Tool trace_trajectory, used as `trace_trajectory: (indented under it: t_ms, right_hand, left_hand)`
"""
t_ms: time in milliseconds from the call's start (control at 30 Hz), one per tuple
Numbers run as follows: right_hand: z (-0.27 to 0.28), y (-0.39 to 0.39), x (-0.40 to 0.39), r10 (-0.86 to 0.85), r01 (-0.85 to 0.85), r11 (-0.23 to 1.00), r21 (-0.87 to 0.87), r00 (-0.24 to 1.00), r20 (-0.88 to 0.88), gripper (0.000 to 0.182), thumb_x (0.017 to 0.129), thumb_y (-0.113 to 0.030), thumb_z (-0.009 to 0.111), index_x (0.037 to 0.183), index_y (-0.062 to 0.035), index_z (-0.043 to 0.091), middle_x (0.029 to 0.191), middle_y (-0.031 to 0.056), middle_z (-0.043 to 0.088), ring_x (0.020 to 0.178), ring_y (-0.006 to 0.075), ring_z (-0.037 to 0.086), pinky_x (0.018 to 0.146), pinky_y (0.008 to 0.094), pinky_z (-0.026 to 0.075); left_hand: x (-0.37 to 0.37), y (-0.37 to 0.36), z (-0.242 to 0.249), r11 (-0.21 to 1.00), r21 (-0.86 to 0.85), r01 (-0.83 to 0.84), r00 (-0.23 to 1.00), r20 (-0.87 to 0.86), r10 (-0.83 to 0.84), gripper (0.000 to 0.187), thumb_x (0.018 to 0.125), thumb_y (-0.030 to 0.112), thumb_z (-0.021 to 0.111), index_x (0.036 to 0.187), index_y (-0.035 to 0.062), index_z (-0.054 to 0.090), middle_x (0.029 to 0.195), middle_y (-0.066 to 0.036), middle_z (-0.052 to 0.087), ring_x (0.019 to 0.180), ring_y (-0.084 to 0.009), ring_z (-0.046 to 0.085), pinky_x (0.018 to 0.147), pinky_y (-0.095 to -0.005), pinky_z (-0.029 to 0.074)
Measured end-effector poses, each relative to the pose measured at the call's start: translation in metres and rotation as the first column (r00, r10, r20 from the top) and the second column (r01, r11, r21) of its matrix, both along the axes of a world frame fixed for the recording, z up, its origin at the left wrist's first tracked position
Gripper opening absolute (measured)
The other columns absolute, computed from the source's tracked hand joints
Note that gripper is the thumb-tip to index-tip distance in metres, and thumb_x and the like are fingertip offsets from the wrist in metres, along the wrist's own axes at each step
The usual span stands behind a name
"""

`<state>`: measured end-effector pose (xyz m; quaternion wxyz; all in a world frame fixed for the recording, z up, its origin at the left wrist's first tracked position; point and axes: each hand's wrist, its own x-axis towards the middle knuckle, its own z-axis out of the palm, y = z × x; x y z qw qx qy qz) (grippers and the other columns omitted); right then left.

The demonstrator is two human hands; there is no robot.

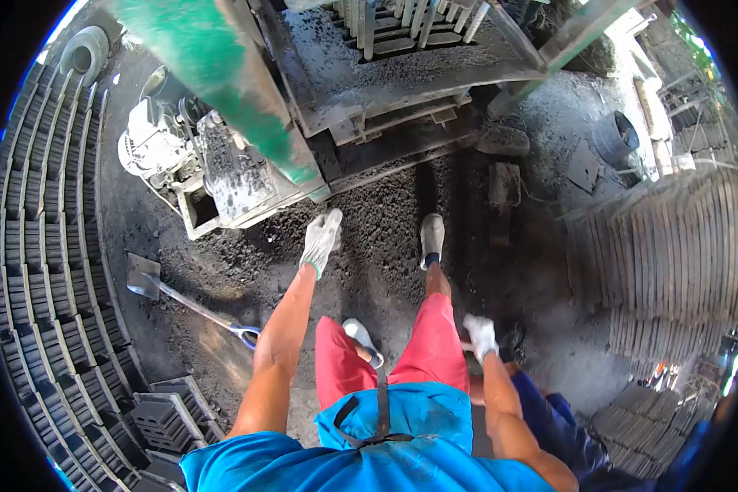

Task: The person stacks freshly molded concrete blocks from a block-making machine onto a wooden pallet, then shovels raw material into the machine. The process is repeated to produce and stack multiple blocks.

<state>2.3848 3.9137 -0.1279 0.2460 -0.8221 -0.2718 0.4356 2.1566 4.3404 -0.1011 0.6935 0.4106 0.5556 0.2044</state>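
The left glove (320,238) is showing a matt, ribbed knit cloth, and the right glove (481,334) is looking equally dull and soft. The shirt (418,410) is showing creased, smooth cloth; the shorts (430,336) are showing plain matt fabric. The beam (221,74) is wearing scuffed paint over metal. The shovel blade (143,275) is showing dull, soiled metal. The ground (377,189) is looking rough and crumbly. The stacked boards (664,246) are perhaps showing matt, rough-edged wood, the view there being hazy.
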Motion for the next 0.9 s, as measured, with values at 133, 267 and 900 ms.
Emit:
trace_trajectory:
  t_ms: [133, 267, 900]
  right_hand:
    - [-0.027, 0.195, 0.187, -0.201, 0.178, 0.960, 0.215, 0.976, 0.088, 0.025, 0.091, -0.031, 0.058, 0.083, -0.0070, 0.062, 0.072, -0.0006, 0.057, 0.061, 0.0127, 0.054, 0.053, 0.0310, 0.043]
    - [-0.068, 0.370, 0.333, -0.366, 0.255, 0.853, 0.456, 0.915, 0.172, 0.059, 0.088, -0.051, 0.062, 0.110, 0.0037, 0.067, 0.097, 0.0131, 0.068, 0.094, 0.0279, 0.063, 0.089, 0.0367, 0.046]
    - [-0.119, 0.631, 0.463, -0.105, -0.297, 0.728, 0.618, 0.842, 0.529, 0.042, 0.103, -0.030, 0.042, 0.129, -0.0012, 0.056, 0.127, 0.0118, 0.059, 0.118, 0.0222, 0.053, 0.103, 0.0316, 0.038]
  left_hand:
    - [0.084, 0.101, -0.093, 0.915, 0.399, -0.063, 0.953, -0.246, 0.174, 0.051, 0.092, 0.054, 0.059, 0.092, 0.0030, 0.059, 0.068, -0.009, 0.056, 0.064, -0.0240, 0.056, 0.061, -0.0377, 0.044]
    - [0.142, 0.203, -0.161, 0.723, 0.670, -0.171, 0.890, -0.210, 0.405, 0.054, 0.094, 0.056, 0.054, 0.091, 0.0027, 0.061, 0.071, -0.012, 0.059, 0.063, -0.0249, 0.055, 0.059, -0.0387, 0.044]
    - [0.197, 0.387, -0.186, 0.696, 0.670, -0.260, 0.953, 0.063, 0.295, 0.038, 0.088, 0.035, 0.066, 0.082, -0.0030, 0.068, 0.069, -0.005, 0.061, 0.061, -0.0164, 0.052, 0.058, -0.0357, 0.042]
